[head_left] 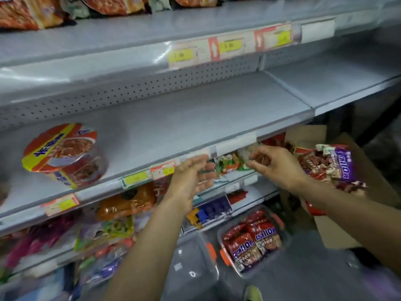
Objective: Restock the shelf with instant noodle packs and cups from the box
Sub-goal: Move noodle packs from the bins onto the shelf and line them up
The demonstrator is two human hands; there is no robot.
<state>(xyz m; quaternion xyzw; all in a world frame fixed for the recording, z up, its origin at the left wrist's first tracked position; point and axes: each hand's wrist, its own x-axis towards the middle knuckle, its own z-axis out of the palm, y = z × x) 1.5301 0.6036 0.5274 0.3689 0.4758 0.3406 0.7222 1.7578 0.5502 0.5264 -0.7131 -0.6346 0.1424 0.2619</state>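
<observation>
A green, orange and white noodle pack hangs just below the front edge of the grey middle shelf. My left hand holds its left end between thumb and fingers. My right hand pinches its right end. A red and yellow noodle bowl lies tilted on the left of that shelf. At the right stands the brown cardboard box, holding red and purple noodle packs.
A clear plastic bin with orange latches and more red packs sits on the floor below my hands. Orange noodle packs line the top shelf. The lower shelves carry mixed packs. My shoe shows at the bottom.
</observation>
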